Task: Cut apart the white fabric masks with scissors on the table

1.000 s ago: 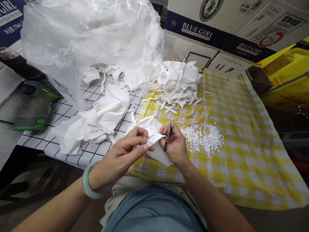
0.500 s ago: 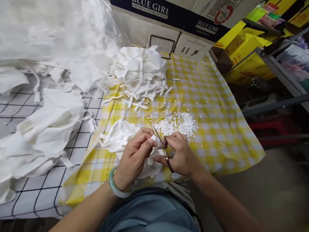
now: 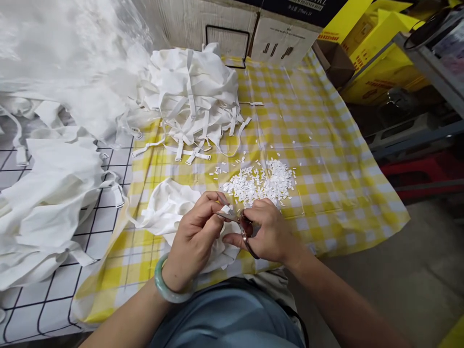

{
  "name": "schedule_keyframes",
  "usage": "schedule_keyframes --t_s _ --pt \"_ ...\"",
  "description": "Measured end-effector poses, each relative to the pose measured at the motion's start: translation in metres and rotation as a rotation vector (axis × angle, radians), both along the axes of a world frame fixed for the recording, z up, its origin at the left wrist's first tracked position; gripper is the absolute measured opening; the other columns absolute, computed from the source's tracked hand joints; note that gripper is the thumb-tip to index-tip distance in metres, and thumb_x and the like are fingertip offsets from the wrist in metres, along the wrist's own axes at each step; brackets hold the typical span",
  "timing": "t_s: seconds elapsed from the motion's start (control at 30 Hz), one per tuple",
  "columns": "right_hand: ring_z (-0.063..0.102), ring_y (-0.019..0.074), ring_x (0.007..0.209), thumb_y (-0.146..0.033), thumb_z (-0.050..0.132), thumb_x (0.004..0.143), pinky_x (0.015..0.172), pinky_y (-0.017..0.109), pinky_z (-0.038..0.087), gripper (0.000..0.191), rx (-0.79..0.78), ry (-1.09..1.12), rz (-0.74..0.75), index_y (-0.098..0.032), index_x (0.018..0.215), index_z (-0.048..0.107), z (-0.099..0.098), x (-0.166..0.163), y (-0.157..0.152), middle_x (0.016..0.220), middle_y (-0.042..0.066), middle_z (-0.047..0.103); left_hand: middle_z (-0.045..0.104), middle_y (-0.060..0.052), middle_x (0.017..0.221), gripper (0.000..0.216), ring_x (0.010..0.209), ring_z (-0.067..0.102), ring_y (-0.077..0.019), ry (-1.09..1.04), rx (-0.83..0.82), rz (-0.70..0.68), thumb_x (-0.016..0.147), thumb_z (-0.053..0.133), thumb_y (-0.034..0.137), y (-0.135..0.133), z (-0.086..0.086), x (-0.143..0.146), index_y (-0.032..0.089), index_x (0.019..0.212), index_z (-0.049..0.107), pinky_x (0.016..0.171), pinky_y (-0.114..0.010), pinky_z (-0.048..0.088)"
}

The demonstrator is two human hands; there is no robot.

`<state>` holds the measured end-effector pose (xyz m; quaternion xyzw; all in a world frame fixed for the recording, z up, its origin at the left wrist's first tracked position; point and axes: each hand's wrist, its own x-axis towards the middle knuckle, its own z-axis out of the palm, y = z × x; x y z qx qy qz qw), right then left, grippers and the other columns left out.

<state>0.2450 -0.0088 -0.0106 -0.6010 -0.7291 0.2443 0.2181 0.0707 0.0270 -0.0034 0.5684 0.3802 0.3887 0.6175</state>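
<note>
My left hand (image 3: 198,234) pinches the end of a white strap (image 3: 225,210), its fingers closed. A pair of scissors (image 3: 235,217) is in my right hand (image 3: 266,229), thumb and fingers at the handle loops. The open blades point left and lie around the strap's end, close to my left fingertips. Below and left of the hands a white fabric garment (image 3: 168,205) lies crumpled, partly hidden by my left hand. Just beyond the scissors a heap of small white clippings (image 3: 261,181) is scattered on the yellow checked cloth (image 3: 326,159).
A pile of white strapped garments (image 3: 192,92) stands behind. More white garments (image 3: 54,193) lie at left on a grid-patterned cloth (image 3: 39,295), near clear plastic wrapping (image 3: 68,43). A cardboard box (image 3: 282,41) stands at the back. A metal shelf (image 3: 431,72) is at the right.
The scissors have turned leftward, and their blades now lie across the strap's end at my left fingertips. Both hands have shifted slightly left, and the view has tilted down.
</note>
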Motion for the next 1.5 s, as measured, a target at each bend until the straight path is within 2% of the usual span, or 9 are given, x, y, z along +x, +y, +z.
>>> schedule_keyframes --t_s 0.27,0.63,0.77,0.9,1.03,1.13,1.23,1.3,1.5 --pt "0.046 0.0116 0.057 -0.059 0.072 0.076 0.069 0.028 0.031 0.052 0.012 0.034 -0.019 -0.018 0.052 0.049 -0.002 0.001 -0.001 0.049 -0.003 0.055 0.054 -0.007 0.099 0.022 0.100 0.052 -0.0209 -0.020 -0.015 -0.011 0.095 0.052 0.023 -0.002 -0.006 0.002 0.019 0.078 0.066 0.083 -0.032 0.044" --pt "0.046 0.0118 0.056 -0.058 0.069 0.078 0.064 0.027 0.033 0.054 0.009 -0.073 -0.089 -0.017 0.049 0.050 -0.009 0.010 -0.005 0.050 0.000 0.052 0.057 -0.007 0.095 0.027 0.104 0.052 -0.0217 0.035 -0.010 -0.030 0.096 0.051 0.024 0.000 -0.007 0.006 0.019 0.072 0.062 0.089 -0.034 0.043" --pt "0.043 0.0113 0.055 -0.055 0.068 0.080 0.062 0.028 0.031 0.054 -0.006 -0.112 -0.154 -0.017 0.048 0.048 -0.014 0.015 -0.008 0.051 0.000 0.050 0.057 -0.007 0.096 0.031 0.101 0.054 -0.0198 0.081 0.010 -0.069 0.095 0.050 0.022 0.009 -0.008 0.016 0.018 0.066 0.058 0.090 -0.033 0.044" --pt "0.037 0.0092 0.051 -0.059 0.067 0.079 0.052 0.025 0.026 0.056 -0.158 0.080 -0.335 -0.018 0.049 0.045 -0.017 0.025 -0.005 0.049 -0.003 0.042 0.058 -0.008 0.097 0.028 0.105 0.057 -0.0215 0.186 0.063 -0.121 0.096 0.048 0.022 0.013 -0.007 0.025 0.018 0.070 0.059 0.092 -0.035 0.047" --pt "0.039 0.0098 0.052 -0.060 0.068 0.077 0.050 0.023 0.031 0.044 -0.166 0.234 -0.429 -0.020 0.068 0.052 -0.014 0.042 -0.004 0.057 -0.005 0.044 0.058 -0.012 0.123 0.008 0.119 0.055 -0.0237 0.386 0.315 -0.196 0.094 0.054 0.022 0.001 0.005 -0.003 0.018 0.092 0.061 0.101 -0.039 0.046" --pt "0.046 0.0125 0.062 -0.056 0.066 0.081 0.058 0.025 0.041 0.038 -0.111 0.278 -0.336 -0.022 0.089 0.050 -0.011 0.046 -0.004 0.074 -0.002 0.049 0.056 -0.012 0.127 0.010 0.116 0.057 -0.0235 0.612 0.444 -0.031 0.091 0.052 0.016 -0.004 0.012 -0.054 0.019 0.098 0.057 0.101 -0.041 0.047" --pt "0.053 0.0171 0.079 -0.048 0.068 0.082 0.074 0.029 0.046 0.036 -0.068 0.295 -0.207 -0.023 0.096 0.047 -0.007 0.026 -0.001 0.090 0.002 0.053 0.054 -0.014 0.122 0.016 0.117 0.054 -0.0274 0.855 0.547 0.110 0.088 0.049 0.013 0.001 0.010 -0.105 0.017 0.103 0.056 0.101 -0.046 0.046" --pt "0.055 0.0199 0.089 -0.042 0.073 0.079 0.082 0.032 0.046 0.036 -0.037 0.297 -0.137 -0.023 0.098 0.048 -0.005 -0.002 0.004 0.097 0.004 0.056 0.052 -0.016 0.123 0.021 0.120 0.050 -0.0301 0.919 0.610 0.064 0.088 0.053 0.017 0.007 0.004 -0.122 0.015 0.108 0.055 0.101 -0.049 0.044" --pt "0.058 0.0213 0.101 -0.014 0.066 0.074 0.088 0.034 0.046 0.028 -0.001 0.343 0.023 -0.023 0.097 0.053 -0.010 -0.083 0.043 0.103 0.004 0.062 0.060 -0.010 0.088 0.010 0.083 0.055 -0.0226 0.829 0.591 0.003 0.090 0.049 0.017 0.024 -0.012 -0.101 0.016 0.090 0.058 0.078 -0.038 0.048"
